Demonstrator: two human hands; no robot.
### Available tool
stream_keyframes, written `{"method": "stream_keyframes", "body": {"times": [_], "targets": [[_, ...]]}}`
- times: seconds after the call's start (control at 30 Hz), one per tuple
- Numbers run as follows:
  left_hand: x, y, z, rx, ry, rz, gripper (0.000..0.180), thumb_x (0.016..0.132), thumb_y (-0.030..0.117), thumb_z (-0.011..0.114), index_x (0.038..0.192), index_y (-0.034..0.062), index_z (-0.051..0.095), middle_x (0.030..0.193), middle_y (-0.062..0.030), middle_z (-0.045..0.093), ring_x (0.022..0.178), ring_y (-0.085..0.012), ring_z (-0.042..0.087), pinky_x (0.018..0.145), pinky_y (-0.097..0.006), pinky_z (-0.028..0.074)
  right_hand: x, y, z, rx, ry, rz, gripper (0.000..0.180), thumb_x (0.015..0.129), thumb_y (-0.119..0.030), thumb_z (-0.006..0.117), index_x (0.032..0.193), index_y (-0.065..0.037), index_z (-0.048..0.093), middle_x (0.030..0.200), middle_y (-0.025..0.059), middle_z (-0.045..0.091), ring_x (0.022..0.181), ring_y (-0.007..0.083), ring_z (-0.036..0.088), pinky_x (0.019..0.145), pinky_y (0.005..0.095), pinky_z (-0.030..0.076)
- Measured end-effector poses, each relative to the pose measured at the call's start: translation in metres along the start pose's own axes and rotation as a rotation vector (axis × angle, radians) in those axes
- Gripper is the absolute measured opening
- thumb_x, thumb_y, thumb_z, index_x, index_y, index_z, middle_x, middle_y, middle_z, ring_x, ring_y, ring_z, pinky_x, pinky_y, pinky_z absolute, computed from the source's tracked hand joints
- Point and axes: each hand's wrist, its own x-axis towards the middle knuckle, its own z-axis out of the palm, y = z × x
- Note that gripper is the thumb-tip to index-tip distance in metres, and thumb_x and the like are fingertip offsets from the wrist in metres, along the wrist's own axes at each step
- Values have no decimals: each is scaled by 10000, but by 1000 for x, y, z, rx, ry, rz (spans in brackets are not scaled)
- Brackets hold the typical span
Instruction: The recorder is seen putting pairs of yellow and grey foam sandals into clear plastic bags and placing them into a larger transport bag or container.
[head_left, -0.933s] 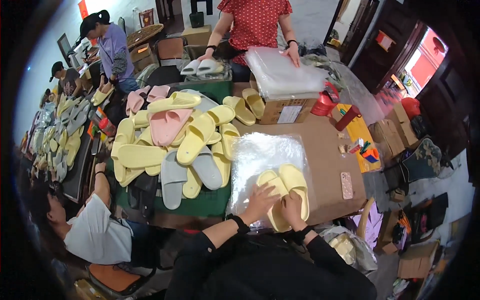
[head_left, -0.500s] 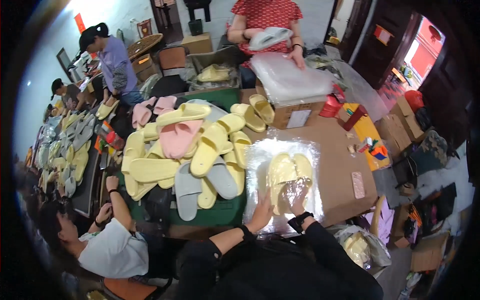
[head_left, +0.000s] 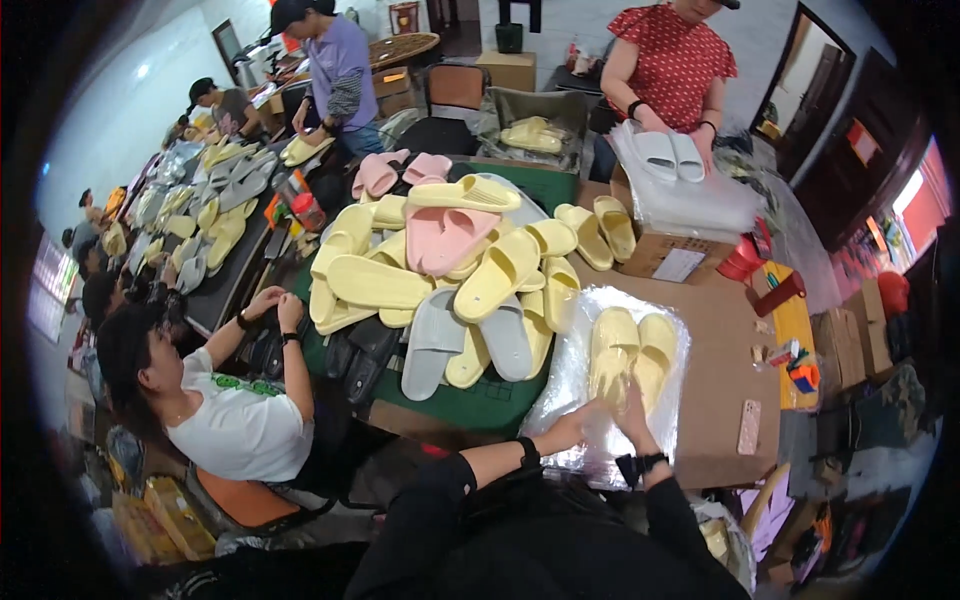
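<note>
the left hand (head_left: 562,432) is at the near part of shiny clear plastic (head_left: 550,405), its fingers blurred. the right hand (head_left: 636,415) reaches to the near end of two yellow slippers (head_left: 612,345) lying side by side there; whether they are inside the plastic is hard to tell. to the left, yellow, grey and pink slippers are heaped on a green mat (head_left: 480,408). a pink phone (head_left: 749,427) lies to the right. across the table, a person in a red patterned top (head_left: 668,70) stands behind white slippers (head_left: 669,157) on stacked plastic (head_left: 690,200).
</note>
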Motion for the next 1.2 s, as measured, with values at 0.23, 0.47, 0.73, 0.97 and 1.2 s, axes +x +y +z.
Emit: {"method": "stream_keyframes", "body": {"times": [0.23, 0.47, 0.73, 0.97, 1.2], "targets": [[-1, 4, 14, -16, 1, 46, 589, 858, 18, 398, 1396, 154, 200, 986, -103, 567, 676, -141, 531, 591, -263, 473, -37, -55, -40, 840, -180, 359, 585, 854, -200, 491, 1367, -70, 245, 1400, 107, 270, 1233, 248, 310, 1022, 330, 239], [-14, 69, -9, 305, 65, -51, 565, 878, 213, 530, 1372, 154, 262, 948, -110, 615, 738, -154, 597, 718, -295, 473, 11, -60, -127, 1158, 397, 304, 502, 928, -393, 375, 1281, -37, 374, 1315, 75, 389, 1183, 207, 379, 992, 344, 286], [-72, 35, -116, -66, 777, 25, 262, 835, 109, 526, 1073, 0, 542, 850, -56, 581, 671, -108, 532, 595, -231, 448, 50, -26, -210, 1032, 482, 169, 491, 958, -367, 260, 1279, -11, 368, 1286, 106, 404, 1177, 213, 385, 983, 338, 325], [-129, 23, -171, -235, 1061, -28, 258, 818, 84, 504, 1061, 10, 542, 761, -34, 555, 592, -111, 519, 506, -242, 423, 32, 82, -194, 907, 388, 530, 426, 905, -286, 406, 1242, -25, 421, 1248, 120, 448, 1111, 231, 440, 961, 340, 311], [-158, 35, -257, -284, 1291, 170, 428, 833, 119, 569, 1227, 57, 411, 901, -50, 520, 682, -130, 513, 578, -261, 453, -14, -27, -128, 391, 551, 454, 379, 877, -142, 424, 1232, -13, 399, 1192, 153, 459, 1044, 271, 484, 897, 339, 368]]}}
